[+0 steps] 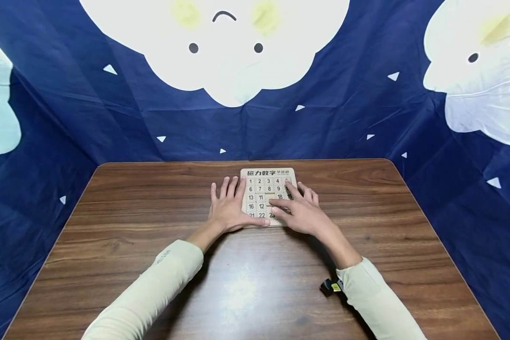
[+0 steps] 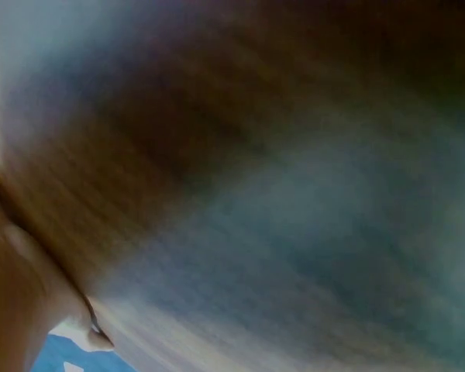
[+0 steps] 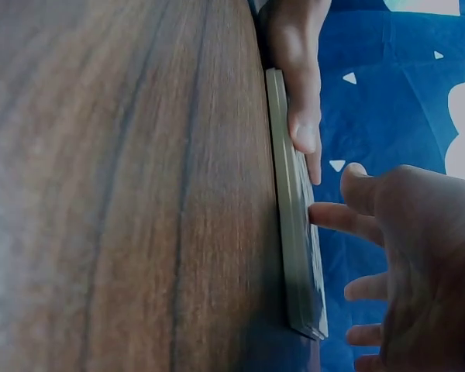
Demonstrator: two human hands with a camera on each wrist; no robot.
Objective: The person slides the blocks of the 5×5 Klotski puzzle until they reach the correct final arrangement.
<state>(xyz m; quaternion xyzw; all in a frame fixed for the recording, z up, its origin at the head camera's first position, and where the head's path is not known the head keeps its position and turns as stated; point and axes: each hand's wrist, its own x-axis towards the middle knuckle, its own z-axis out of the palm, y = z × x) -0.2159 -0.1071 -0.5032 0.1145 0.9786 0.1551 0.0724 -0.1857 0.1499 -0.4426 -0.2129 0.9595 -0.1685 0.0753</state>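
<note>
A pale wooden sliding number puzzle (image 1: 263, 173) lies flat near the far edge of the table, its numbered tiles in rows. My left hand (image 1: 228, 210) rests at its left side, fingers spread and straight, the thumb stretched along the near edge. Over the right half is my right hand (image 1: 303, 212), its index fingertip touching a tile (image 1: 271, 201) in the middle column. That tile sits between two narrow gaps. The right hand covers several tiles at the right. In the right wrist view the board (image 3: 294, 256) appears edge-on, with the index finger meeting its face.
The brown wood-grain table (image 1: 161, 283) spreads around the puzzle. A blue cloth (image 1: 344, 118) with white clouds hangs behind it and at both sides. A small black device (image 1: 331, 286) is strapped at the right wrist. The left wrist view shows mostly blurred tabletop.
</note>
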